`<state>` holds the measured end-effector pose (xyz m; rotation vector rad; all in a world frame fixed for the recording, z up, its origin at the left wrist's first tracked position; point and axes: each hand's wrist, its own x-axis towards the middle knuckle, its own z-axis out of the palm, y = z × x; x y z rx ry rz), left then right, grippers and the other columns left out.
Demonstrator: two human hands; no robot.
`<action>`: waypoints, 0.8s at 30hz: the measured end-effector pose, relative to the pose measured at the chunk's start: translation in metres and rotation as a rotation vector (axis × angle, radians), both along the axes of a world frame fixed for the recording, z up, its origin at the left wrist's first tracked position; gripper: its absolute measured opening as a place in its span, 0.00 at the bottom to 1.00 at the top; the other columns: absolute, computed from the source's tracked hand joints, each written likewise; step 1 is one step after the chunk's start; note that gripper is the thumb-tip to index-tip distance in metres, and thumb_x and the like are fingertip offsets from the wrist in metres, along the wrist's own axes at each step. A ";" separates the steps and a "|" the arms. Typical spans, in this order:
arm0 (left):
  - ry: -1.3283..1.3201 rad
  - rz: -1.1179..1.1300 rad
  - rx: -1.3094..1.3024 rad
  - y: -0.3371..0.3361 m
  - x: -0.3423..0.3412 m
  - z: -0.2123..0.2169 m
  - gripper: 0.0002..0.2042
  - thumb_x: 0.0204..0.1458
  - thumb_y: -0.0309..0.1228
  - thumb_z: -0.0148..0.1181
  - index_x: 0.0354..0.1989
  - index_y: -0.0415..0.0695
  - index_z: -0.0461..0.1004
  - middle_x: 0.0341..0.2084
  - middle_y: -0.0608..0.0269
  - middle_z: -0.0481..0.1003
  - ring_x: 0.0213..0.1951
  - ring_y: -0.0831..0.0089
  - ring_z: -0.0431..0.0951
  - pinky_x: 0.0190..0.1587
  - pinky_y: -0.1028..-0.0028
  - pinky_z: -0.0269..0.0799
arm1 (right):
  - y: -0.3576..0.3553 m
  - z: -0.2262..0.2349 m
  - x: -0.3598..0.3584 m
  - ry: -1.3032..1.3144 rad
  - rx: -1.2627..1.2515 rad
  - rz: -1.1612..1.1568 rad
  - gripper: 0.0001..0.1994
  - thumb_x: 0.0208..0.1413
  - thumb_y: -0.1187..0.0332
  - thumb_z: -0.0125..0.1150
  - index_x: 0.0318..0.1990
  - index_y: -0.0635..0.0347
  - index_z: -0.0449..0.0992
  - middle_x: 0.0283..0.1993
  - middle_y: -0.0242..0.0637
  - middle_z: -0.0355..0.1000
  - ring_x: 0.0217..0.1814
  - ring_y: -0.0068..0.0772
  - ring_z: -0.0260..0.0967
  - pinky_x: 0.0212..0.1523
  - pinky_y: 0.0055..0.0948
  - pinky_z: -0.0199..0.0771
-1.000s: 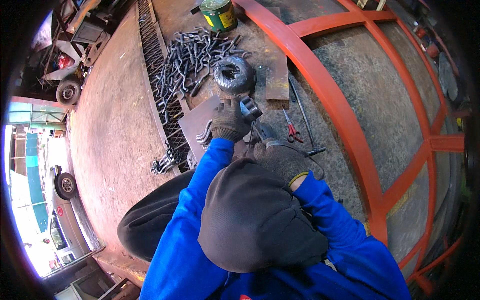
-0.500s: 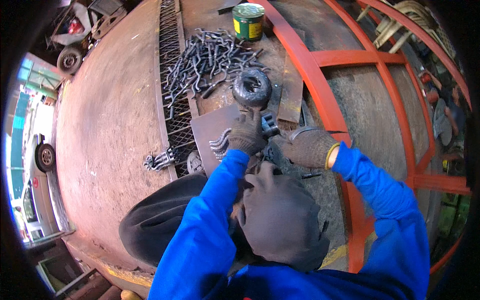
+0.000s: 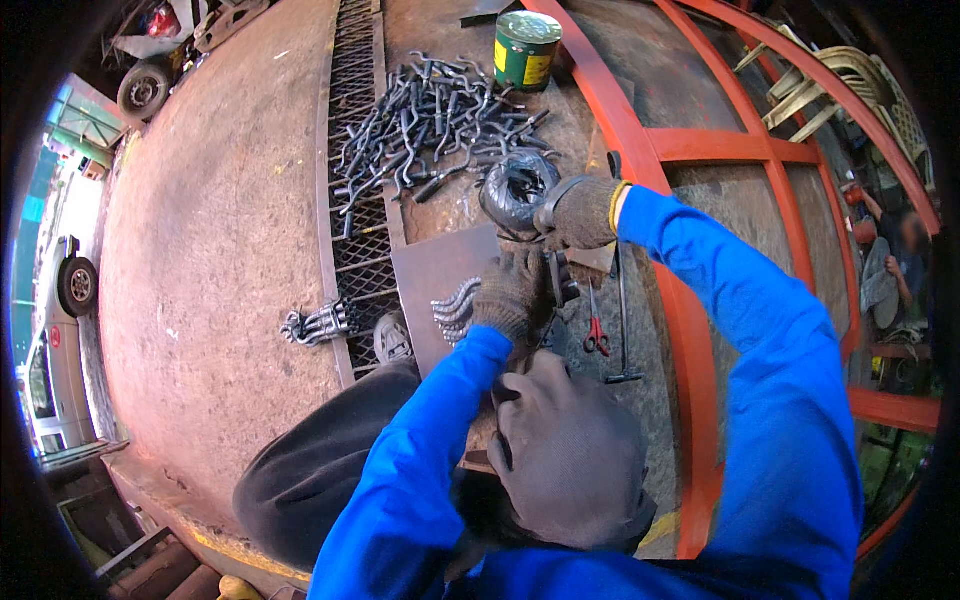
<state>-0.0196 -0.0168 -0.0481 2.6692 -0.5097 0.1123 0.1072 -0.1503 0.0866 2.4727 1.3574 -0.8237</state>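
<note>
My left hand, in a dark knit glove, is closed over a bundle of bent metal rods. Their wavy ends stick out beside the glove, above a flat metal plate. My right hand, gloved too, is closed at the edge of a round black coil wrapped in shiny plastic. The dark end of a tool juts out above its knuckles; its working end is hidden. Red-handled scissors and a thin metal bar with a crosspiece lie right of my knee.
Beyond the plate lies a heap of bent rods, with a green and yellow can behind. A tied rod bundle rests beside the floor grating. An orange-red steel frame stands at right; another person is farther right.
My right hand has moved up and left from beside my knee to the black coil, uncovering the scissors and the bar. My left hand stays on the rods.
</note>
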 end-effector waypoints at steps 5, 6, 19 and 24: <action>-0.082 -0.014 0.025 0.006 -0.003 -0.003 0.27 0.46 0.41 0.61 0.52 0.37 0.67 0.44 0.49 0.73 0.47 0.53 0.72 0.49 0.57 0.69 | 0.007 -0.032 0.019 0.078 0.013 0.026 0.13 0.53 0.63 0.61 0.46 0.48 0.80 0.40 0.49 0.77 0.45 0.50 0.76 0.48 0.43 0.74; -0.046 -0.028 0.016 0.005 -0.002 0.000 0.27 0.45 0.41 0.61 0.52 0.37 0.67 0.44 0.49 0.73 0.47 0.53 0.73 0.49 0.57 0.69 | 0.004 -0.041 0.022 0.123 0.003 -0.032 0.14 0.53 0.62 0.61 0.47 0.48 0.79 0.40 0.49 0.77 0.44 0.50 0.75 0.47 0.43 0.73; 0.171 0.085 -0.242 0.005 -0.005 0.007 0.37 0.42 0.41 0.68 0.62 0.45 0.61 0.43 0.47 0.74 0.45 0.47 0.74 0.49 0.53 0.69 | -0.052 -0.134 0.032 0.684 0.457 -0.257 0.15 0.59 0.69 0.55 0.53 0.56 0.73 0.30 0.31 0.74 0.31 0.26 0.71 0.35 0.29 0.70; 0.102 0.007 -0.231 0.006 -0.003 0.031 0.39 0.42 0.39 0.67 0.66 0.49 0.58 0.43 0.47 0.74 0.45 0.47 0.74 0.48 0.54 0.70 | -0.062 -0.178 0.031 0.880 0.494 -0.557 0.11 0.59 0.61 0.60 0.45 0.56 0.76 0.32 0.30 0.74 0.35 0.23 0.69 0.38 0.28 0.69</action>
